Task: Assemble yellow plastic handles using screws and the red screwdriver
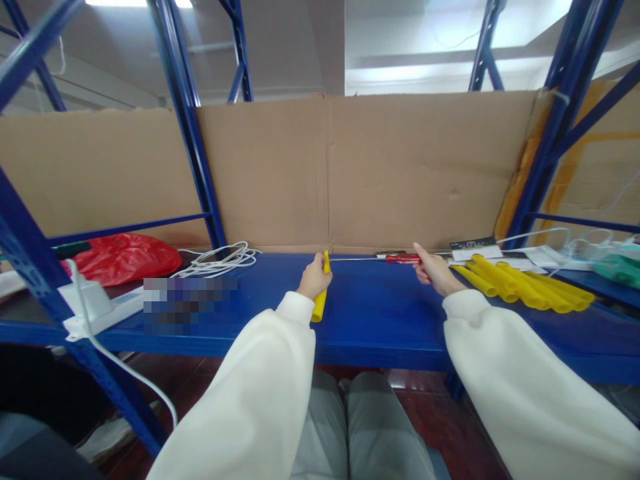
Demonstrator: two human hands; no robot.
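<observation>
My left hand [313, 276] is closed around a yellow plastic tube [319, 308], which stands out above and below the fingers over the blue shelf. My right hand [434, 270] has its fingers curled at the end of a red-handled screwdriver [401, 259], with one digit raised. The screwdriver's thin metal shaft points left, its tip close to the upper part of the tube. Whether the tip touches the tube cannot be made out. Right of my right hand lies a pile of several yellow tubes [525, 283].
The blue shelf [370, 313] is backed by cardboard [400, 173] between blue uprights. On the left are a red plastic bag [125, 260], a coiled white cable [220, 261] and a white power strip [120, 308]. A black-and-white card [475, 249] and white cords lie at the back right.
</observation>
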